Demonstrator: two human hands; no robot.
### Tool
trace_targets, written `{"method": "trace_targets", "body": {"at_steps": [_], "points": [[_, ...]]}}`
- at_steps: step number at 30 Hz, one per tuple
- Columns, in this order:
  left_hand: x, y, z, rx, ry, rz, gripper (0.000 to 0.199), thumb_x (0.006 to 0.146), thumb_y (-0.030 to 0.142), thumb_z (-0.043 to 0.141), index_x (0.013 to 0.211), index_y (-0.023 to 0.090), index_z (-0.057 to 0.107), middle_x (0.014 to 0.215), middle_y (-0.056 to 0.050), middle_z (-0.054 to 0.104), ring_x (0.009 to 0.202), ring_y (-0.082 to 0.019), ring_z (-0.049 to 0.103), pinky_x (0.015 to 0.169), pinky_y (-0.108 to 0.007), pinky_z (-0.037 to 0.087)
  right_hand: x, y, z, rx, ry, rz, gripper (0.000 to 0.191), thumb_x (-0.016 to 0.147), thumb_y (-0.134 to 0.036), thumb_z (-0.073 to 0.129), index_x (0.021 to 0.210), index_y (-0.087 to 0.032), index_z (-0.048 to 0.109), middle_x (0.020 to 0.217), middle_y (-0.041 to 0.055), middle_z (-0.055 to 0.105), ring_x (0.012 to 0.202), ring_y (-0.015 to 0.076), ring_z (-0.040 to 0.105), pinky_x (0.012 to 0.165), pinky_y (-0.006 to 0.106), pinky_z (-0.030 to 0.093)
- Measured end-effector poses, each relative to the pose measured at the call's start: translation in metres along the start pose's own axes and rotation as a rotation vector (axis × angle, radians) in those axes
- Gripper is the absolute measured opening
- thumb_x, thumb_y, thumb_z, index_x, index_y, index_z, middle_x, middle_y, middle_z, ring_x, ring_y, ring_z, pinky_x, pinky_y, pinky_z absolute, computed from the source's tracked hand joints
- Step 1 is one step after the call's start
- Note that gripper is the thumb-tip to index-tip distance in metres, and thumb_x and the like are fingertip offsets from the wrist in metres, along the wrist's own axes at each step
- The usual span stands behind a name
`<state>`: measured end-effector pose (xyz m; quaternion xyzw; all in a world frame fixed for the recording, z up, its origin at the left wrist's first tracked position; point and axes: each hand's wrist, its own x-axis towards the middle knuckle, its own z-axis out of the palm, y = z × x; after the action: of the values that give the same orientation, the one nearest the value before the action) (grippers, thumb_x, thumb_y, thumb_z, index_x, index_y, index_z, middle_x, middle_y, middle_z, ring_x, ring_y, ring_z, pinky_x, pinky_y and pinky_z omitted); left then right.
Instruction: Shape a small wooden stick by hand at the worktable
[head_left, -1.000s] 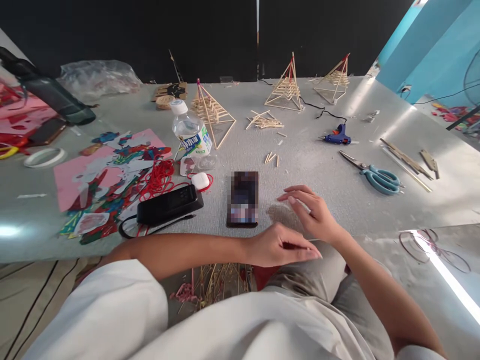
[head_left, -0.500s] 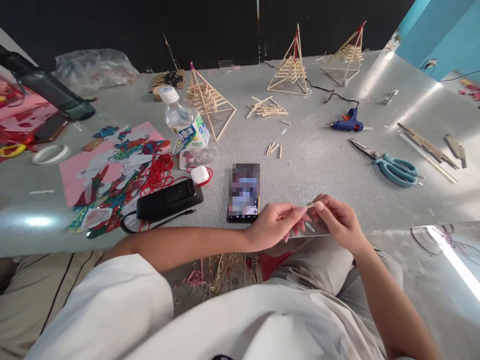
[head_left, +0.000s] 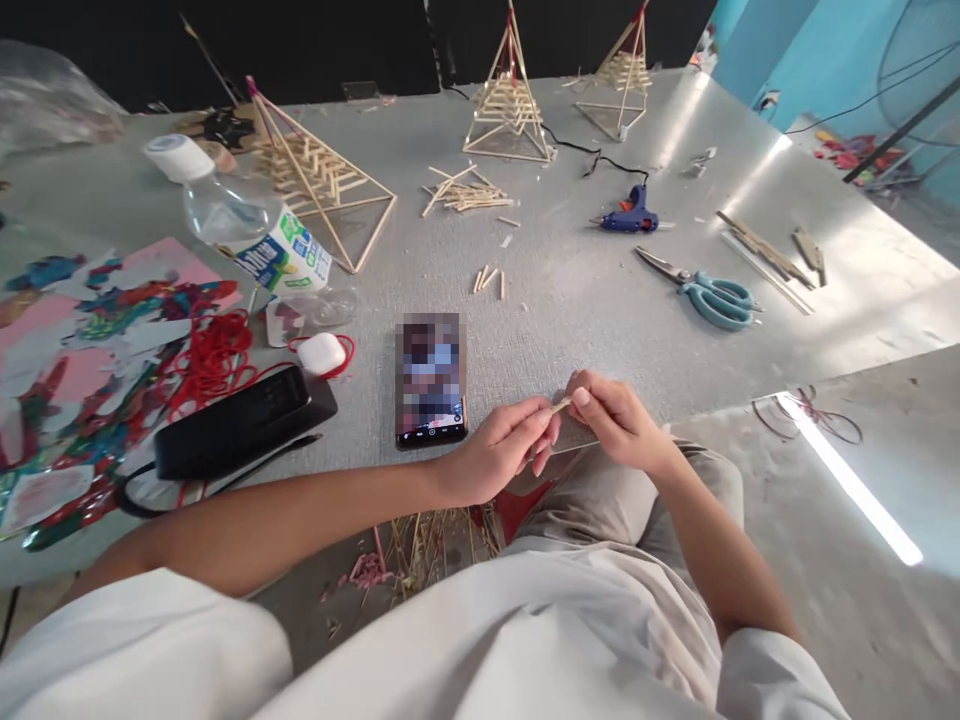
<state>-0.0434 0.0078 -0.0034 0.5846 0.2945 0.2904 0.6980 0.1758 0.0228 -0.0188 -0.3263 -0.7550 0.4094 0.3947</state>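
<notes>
Between my two hands, at the table's near edge, is a short thin wooden stick. My left hand pinches one end of it, and my right hand pinches the other, so part of the stick is hidden by fingers. Just left of my left hand lies a phone with a lit, partly blurred screen. Beyond the hands are a few short cut sticks and a loose pile of longer sticks. Scissors with blue handles rest to the right.
Stick pyramids stand at the back, one behind a plastic bottle. A blue glue gun with a black cord lies right of centre. At left are a black device, a white case, red string and coloured scraps.
My view has turned to the right, shifting the table's things leftward. Both hands stay on the stick, which now shows more clearly between the fingertips.
</notes>
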Motion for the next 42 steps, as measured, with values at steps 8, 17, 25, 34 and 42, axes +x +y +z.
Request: {"method": "trace_targets", "body": {"at_steps": [8, 17, 25, 34, 42], "points": [[0.0003, 0.0040, 0.0003, -0.045, -0.031, 0.002, 0.034, 0.110, 0.045, 0.044, 0.094, 0.017, 0.057, 0.076, 0.001, 0.055, 0.062, -0.011, 0.052, 0.056, -0.028, 0.034, -0.0008, -0.0010, 0.0000, 0.018, -0.015, -0.061, 0.024, 0.115, -0.029, 0.044, 0.094, -0.022, 0.054, 0.081, -0.0017, 0.054, 0.072, 0.0112, 0.050, 0.068, 0.027, 0.041], [0.0040, 0.0034, -0.0042, -0.141, -0.128, -0.034, 0.033, 0.108, 0.046, 0.046, 0.095, 0.018, 0.055, 0.072, 0.003, 0.053, 0.059, -0.010, 0.053, 0.057, -0.029, 0.031, -0.0027, -0.0009, -0.0001, -0.004, 0.002, -0.060, 0.018, 0.114, -0.026, 0.044, 0.102, -0.023, 0.057, 0.084, -0.0013, 0.057, 0.069, 0.0105, 0.050, 0.065, 0.026, 0.040], [0.0009, 0.0018, -0.0050, -0.074, -0.173, 0.037, 0.033, 0.113, 0.046, 0.043, 0.096, 0.019, 0.052, 0.073, 0.005, 0.043, 0.063, -0.011, 0.049, 0.063, -0.029, 0.041, -0.0003, 0.0004, -0.0015, -0.037, -0.036, -0.157, 0.015, 0.113, -0.024, 0.044, 0.106, -0.024, 0.058, 0.087, 0.0015, 0.062, 0.075, 0.0139, 0.056, 0.067, 0.028, 0.043], [-0.0031, -0.0006, -0.0003, -0.065, -0.111, 0.039, 0.032, 0.112, 0.044, 0.046, 0.091, 0.019, 0.049, 0.073, 0.005, 0.042, 0.060, -0.010, 0.036, 0.056, -0.028, 0.035, 0.0022, 0.0022, -0.0013, -0.073, -0.046, -0.209, 0.013, 0.111, -0.022, 0.049, 0.103, -0.024, 0.059, 0.083, 0.0002, 0.058, 0.074, 0.0136, 0.053, 0.068, 0.027, 0.043], [-0.0031, 0.0033, 0.0016, -0.059, -0.055, -0.006, 0.042, 0.107, 0.055, 0.052, 0.085, 0.020, 0.049, 0.071, 0.006, 0.040, 0.058, -0.009, 0.035, 0.055, -0.028, 0.032, 0.0042, -0.0013, -0.0017, -0.113, -0.063, -0.237, 0.015, 0.113, -0.023, 0.046, 0.104, -0.023, 0.058, 0.081, 0.0005, 0.057, 0.070, 0.0133, 0.050, 0.064, 0.027, 0.041]]}}
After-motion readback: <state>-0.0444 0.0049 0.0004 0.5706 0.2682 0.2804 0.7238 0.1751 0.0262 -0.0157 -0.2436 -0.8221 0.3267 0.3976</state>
